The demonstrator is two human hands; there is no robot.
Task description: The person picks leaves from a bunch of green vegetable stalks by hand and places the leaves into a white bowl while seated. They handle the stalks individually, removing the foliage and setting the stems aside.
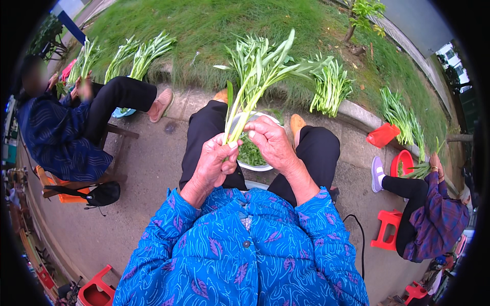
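My left hand point(216, 158) grips the pale stem ends of a few leafy green vegetable stalks point(252, 90), whose long leaves point away from me. Beside it, my right hand point(270, 141) has its thumb and fingertips bent close to the stems; whether it pinches a piece is not clear. Beneath both hands, between my knees, is a white plastic basket point(264, 167) with loose green leaf pieces point(250, 153) in it. Past the stalks, another leafy bunch lies at the grass edge, partly covered by them.
More bunches of greens point(331, 90) lie along the stone kerb point(358, 114). On the left a person point(65, 130) sits on a wooden chair point(115, 153); on the right another person point(432, 214) handles greens over a red basin point(396, 162), near a red plastic stool point(386, 231).
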